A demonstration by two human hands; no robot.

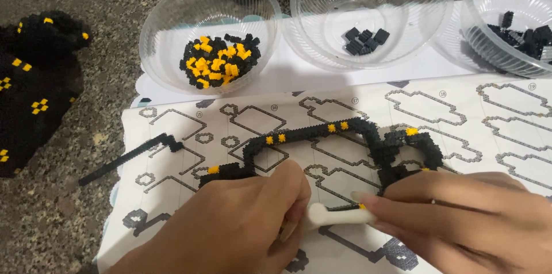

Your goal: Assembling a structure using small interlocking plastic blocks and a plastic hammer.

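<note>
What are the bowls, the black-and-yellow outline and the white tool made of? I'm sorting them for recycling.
Bowls: clear, ribbed, glossy, probably thin plastic.
Black-and-yellow outline: tiny studded bricks, apparently hard plastic with a slight sheen.
White tool: smooth, matte, opaque, likely plastic, between left hand and right hand.

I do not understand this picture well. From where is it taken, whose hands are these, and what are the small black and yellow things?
There is one picture, taken by a camera worn on a person's head and looking down at their own two bare hands. The left hand and the right hand together hold a small white tool. Just beyond them a thin outline of tiny black and yellow building bricks lies on a printed instruction sheet showing similar outlines. A loose black brick strip lies to the left. Behind stand three clear bowls: one with mixed black and yellow bricks, two with black bricks. A larger finished black brick piece sits at the far left.
</note>
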